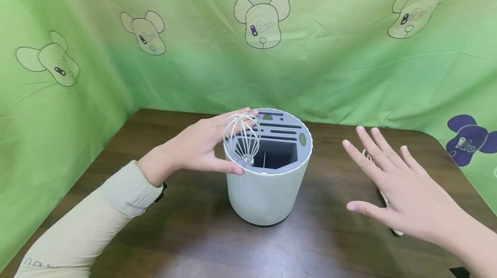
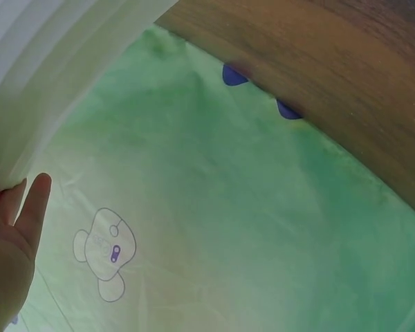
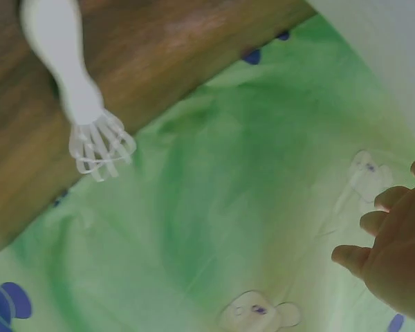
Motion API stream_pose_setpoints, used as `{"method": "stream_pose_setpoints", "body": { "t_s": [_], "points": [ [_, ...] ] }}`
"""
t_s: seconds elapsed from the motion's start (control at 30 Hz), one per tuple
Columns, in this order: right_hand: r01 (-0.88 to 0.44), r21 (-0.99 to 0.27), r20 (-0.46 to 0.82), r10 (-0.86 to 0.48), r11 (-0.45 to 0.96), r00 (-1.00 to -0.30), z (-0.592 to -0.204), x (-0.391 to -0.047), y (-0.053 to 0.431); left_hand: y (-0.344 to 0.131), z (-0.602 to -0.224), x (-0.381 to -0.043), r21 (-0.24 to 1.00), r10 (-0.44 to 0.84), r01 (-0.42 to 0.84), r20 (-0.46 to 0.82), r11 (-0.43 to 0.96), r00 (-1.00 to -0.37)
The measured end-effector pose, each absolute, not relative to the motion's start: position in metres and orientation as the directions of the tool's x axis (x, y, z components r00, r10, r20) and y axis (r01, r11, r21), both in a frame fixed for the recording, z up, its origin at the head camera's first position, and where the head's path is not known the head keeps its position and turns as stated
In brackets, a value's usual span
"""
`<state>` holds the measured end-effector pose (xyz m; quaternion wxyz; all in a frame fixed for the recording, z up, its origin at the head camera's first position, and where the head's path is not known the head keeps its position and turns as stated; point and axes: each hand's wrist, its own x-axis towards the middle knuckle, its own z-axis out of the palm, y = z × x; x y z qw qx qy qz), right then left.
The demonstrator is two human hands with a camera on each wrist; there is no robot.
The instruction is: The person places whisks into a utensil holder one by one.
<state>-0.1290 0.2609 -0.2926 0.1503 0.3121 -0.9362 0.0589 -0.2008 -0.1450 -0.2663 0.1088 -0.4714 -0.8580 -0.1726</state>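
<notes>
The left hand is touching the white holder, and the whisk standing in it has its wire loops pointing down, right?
Not quite: the whisk stands with its wire loops pointing up, as the head view shows. The left hand is indeed touching the white holder.

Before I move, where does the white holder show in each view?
Head: white holder just right of centre, in the lower half.
Left wrist: white holder, cropped, upper left.
Right wrist: white holder, cropped, upper right.
Shared landmark: green backdrop.

One whisk stands in the holder, a second whisk lies right.
</notes>
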Motion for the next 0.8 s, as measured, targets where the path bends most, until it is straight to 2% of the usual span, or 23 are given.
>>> {"method": "stream_pose_setpoints", "body": {
  "t_s": [0.4, 0.57, 0.8],
  "points": [
    [-0.471, -0.108, 0.27, -0.429, 0.876, -0.862, -0.312, -0.141, 0.295, -0.146, -0.262, -0.206, 0.193, 0.784, 0.85, 0.33, 0.489, -0.526],
    [-0.437, -0.149, 0.26, -0.392, 0.887, -0.883, -0.322, -0.147, 0.309, -0.149, -0.264, -0.205, 0.2, 0.777, 0.841, 0.323, 0.502, -0.541],
    [-0.395, -0.154, 0.237, -0.354, 0.906, -0.904, -0.336, -0.155, 0.331, -0.149, -0.267, -0.209, 0.202, 0.782, 0.854, 0.343, 0.48, -0.52]
  ]
}}
